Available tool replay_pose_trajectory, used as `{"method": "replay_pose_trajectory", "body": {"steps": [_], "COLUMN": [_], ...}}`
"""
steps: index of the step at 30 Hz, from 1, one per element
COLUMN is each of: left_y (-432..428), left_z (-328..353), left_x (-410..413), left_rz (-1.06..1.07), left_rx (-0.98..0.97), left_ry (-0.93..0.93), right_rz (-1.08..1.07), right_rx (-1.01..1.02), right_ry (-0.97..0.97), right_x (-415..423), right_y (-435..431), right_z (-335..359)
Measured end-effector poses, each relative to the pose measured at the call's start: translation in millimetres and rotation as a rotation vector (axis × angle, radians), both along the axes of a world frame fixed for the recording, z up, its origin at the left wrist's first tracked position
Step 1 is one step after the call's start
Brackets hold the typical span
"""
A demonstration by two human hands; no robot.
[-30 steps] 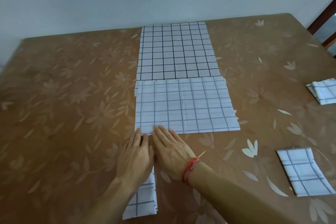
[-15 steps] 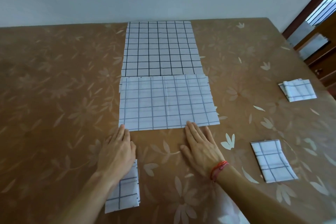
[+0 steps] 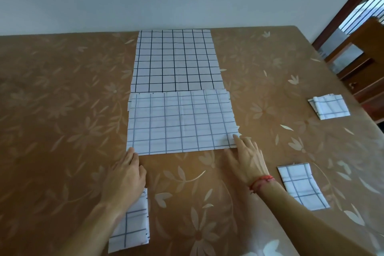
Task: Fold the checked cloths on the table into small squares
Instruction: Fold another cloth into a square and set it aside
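A white checked cloth (image 3: 180,122), folded in half with its faint-lined side up, lies flat in the middle of the table. Behind it, touching its far edge, lies a spread cloth with dark grid lines (image 3: 175,60). My left hand (image 3: 124,176) rests flat with its fingertips at the folded cloth's near left corner. My right hand (image 3: 247,158) lies flat with its fingertips on the near right corner. Three small folded cloths lie around: one under my left forearm (image 3: 133,226), one at the near right (image 3: 301,187), one at the far right (image 3: 329,106).
The table (image 3: 52,110) wears a brown flower-patterned cover and runs to a pale wall behind. A wooden chair (image 3: 361,56) and a dark door frame stand past the table's right edge.
My hands have slid apart along the folded cloth's near edge, from its left part out to the two corners. The camera has turned to the right.
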State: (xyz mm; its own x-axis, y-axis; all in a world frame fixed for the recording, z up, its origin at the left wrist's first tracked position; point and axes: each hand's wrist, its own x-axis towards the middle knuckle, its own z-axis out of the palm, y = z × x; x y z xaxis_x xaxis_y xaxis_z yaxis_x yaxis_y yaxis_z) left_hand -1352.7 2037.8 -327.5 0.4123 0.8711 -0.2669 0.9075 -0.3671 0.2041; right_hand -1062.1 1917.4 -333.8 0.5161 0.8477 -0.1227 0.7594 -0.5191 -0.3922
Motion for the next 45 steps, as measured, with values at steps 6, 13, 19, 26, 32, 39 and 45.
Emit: {"method": "replay_pose_trajectory", "body": {"steps": [6,13,19,26,32,39,45], "left_y": [0.3,0.5,-1.1,2.2,8.4,-13.5,-30.2], "left_z": [-0.9,-5.9,-8.6,-9.6,5.0,14.5,8.7], "left_x": [-1.4,1.3,1.8,-0.1,4.6,43.6,69.2], "left_rz": [-0.056,0.001,0.040,0.067,0.134,-0.094,-0.227], "left_rx": [0.006,0.000,0.000,-0.004,0.073,0.037,-0.007], "left_ry": [0.061,0.027,0.047,-0.038,-0.181,-0.292,-0.312], "right_rz": [-0.303,-0.607,-0.661,-0.602,-0.673,-0.977,-0.980], "right_rx": [0.113,0.127,0.109,0.164,0.328,0.567,0.416], "right_ry": [0.271,0.471,0.685,0.715,0.681,0.773,1.253], "right_x": [37.1,49.8,54.0,56.2,51.8,31.7,-13.4], "right_y": [66.6,109.4,110.0,95.3,68.0,31.1,15.0], "right_z": [11.0,5.6,3.0,14.8,28.2,31.4,30.3]}}
